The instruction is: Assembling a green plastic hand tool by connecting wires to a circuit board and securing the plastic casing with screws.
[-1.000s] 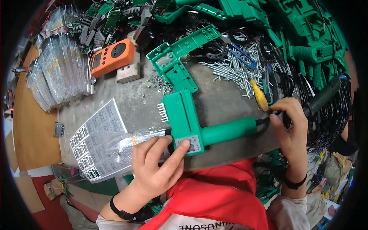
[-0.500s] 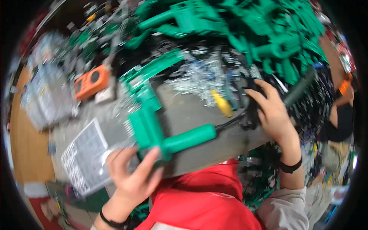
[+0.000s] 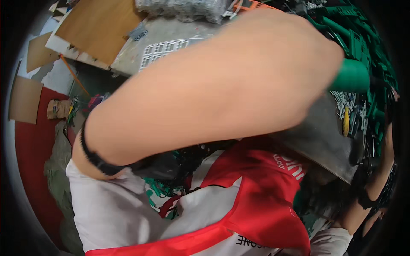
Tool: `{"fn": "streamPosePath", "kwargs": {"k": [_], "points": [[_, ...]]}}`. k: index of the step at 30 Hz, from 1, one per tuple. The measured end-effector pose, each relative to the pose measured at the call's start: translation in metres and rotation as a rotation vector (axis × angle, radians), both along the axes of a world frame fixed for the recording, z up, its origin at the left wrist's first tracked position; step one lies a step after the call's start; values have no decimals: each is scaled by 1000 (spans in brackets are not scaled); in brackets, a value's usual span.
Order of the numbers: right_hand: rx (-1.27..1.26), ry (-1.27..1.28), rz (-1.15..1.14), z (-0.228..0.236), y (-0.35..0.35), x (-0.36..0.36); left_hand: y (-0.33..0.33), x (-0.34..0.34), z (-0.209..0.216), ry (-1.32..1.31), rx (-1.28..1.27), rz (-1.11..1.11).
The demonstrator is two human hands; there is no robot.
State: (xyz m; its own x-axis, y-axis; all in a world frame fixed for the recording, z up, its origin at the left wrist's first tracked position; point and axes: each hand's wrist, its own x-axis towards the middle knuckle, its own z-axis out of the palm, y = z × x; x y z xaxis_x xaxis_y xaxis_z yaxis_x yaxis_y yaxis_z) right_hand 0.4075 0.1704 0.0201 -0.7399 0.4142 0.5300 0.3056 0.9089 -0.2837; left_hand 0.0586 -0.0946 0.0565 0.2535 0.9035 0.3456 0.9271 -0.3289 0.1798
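Observation:
My left hand (image 3: pixel 294 59) is very close to the camera and fills the upper middle. It is closed round a green power tool, and the tool's rounded green handle end (image 3: pixel 352 76) sticks out to the right of the fist. Hand and forearm hide the rest of the tool. A dark cord comes out of the handle end toward the right rim. There, small and cut by the picture's dark border, is my right hand (image 3: pixel 394 94), beside the cord; its fingers are too squeezed to make out.
Behind my forearm lies a sheet with a white grid pattern (image 3: pixel 160 50) on the grey bench (image 3: pixel 324 132). A yellow-handled tool (image 3: pixel 346 122) lies by loose screws (image 3: pixel 341 100). Green housings (image 3: pixel 358 38) pile up at the right; clear plastic bags (image 3: pixel 183 9) and an orange device (image 3: pixel 252 5) stand behind.
The view has swung left. My left hand has risen close to the camera with the green tool, which was on the bench. My right hand is now at the far right rim.

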Motion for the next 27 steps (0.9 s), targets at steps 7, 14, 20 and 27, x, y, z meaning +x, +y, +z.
{"fn": "streamPosePath", "kwargs": {"k": [7,14,20,27], "points": [[-153,-566,578,25,-170,-133,-169,-44,-61,-457,-837,363],[-216,-543,489,-29,-196,-169,-441,-22,-299,-483,-1073,815],[-237,-629,343,-44,-208,-160,-585,28,-412,-416,-1422,1019],[-231,-618,232,-44,-247,-155,-683,73,-498,-223,-1758,1189]]}}
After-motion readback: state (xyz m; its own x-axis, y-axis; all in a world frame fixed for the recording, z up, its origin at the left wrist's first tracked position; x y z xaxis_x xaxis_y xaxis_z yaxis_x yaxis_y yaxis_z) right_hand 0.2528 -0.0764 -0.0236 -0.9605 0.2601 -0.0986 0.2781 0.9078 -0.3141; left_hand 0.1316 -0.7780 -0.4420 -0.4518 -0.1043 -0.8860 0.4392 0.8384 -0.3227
